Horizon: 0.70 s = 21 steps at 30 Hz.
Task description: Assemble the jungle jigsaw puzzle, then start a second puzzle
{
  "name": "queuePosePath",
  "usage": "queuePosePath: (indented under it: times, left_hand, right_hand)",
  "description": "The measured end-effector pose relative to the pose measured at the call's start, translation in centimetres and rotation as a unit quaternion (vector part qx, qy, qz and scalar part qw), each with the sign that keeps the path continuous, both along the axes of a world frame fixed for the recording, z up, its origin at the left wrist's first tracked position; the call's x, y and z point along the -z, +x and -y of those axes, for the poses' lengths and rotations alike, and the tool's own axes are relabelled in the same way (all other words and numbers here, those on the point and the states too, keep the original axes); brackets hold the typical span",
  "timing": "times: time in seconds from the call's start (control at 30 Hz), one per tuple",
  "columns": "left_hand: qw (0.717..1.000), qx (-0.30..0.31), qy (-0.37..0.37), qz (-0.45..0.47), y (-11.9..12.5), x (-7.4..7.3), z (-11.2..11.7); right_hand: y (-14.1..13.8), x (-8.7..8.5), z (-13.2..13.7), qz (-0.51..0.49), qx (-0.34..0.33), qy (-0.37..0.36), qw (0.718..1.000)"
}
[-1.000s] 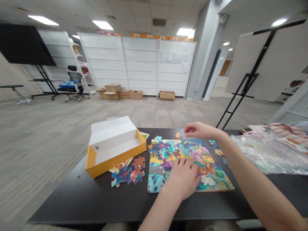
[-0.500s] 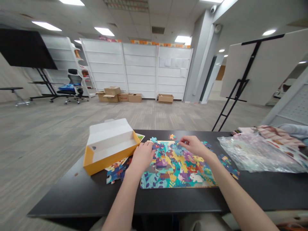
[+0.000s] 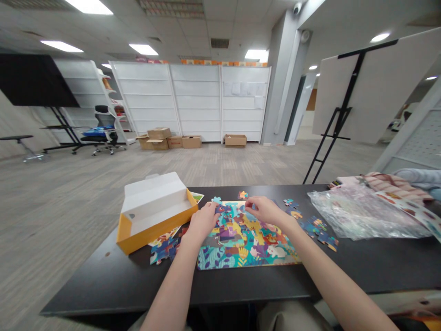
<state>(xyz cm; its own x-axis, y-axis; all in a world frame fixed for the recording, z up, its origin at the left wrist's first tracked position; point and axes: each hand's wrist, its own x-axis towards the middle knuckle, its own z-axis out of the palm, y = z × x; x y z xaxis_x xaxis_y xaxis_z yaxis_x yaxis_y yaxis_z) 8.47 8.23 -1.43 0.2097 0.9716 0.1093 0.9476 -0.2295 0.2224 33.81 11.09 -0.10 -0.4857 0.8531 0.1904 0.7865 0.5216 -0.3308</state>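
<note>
A colourful jigsaw puzzle (image 3: 241, 248) lies on the black table (image 3: 138, 285) in front of me. My left hand (image 3: 202, 221) rests on the puzzle's upper left corner, fingers curled down onto the pieces there. My right hand (image 3: 263, 210) hovers over the puzzle's upper edge with fingers pinched together; whether a piece is in them I cannot make out. Loose pieces (image 3: 313, 226) lie right of the puzzle, others (image 3: 163, 248) to its left, and single pieces (image 3: 242, 195) sit beyond its far edge.
An open yellow box (image 3: 155, 216) with a white lid stands at the left of the table. Crumpled clear plastic (image 3: 361, 214) and striped cloth (image 3: 396, 184) lie at the right. A board on a black easel (image 3: 330, 124) stands behind the table.
My left hand moved from the puzzle's lower middle to its upper left corner. My right hand came back from the far edge to the puzzle's top. The camera view shifted slightly right.
</note>
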Motion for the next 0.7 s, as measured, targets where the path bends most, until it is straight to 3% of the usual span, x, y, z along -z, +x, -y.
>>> queuePosePath:
  times: [0.33,0.57,0.7]
  left_hand:
    - [1.0,0.005,-0.004,-0.014,0.1,0.2,0.0]
    - [1.0,0.006,0.011,-0.005,0.3,-0.5,0.5]
    - [0.99,0.051,0.046,0.126,1.4,-0.5,0.6]
  right_hand:
    - [-3.4,1.6,-2.5,0.033,-0.085,-0.042,0.995]
    - [-2.4,1.2,-2.4,-0.075,-0.026,-0.038,0.996]
    - [-1.2,0.1,-1.7,-0.224,-0.017,-0.17,0.959]
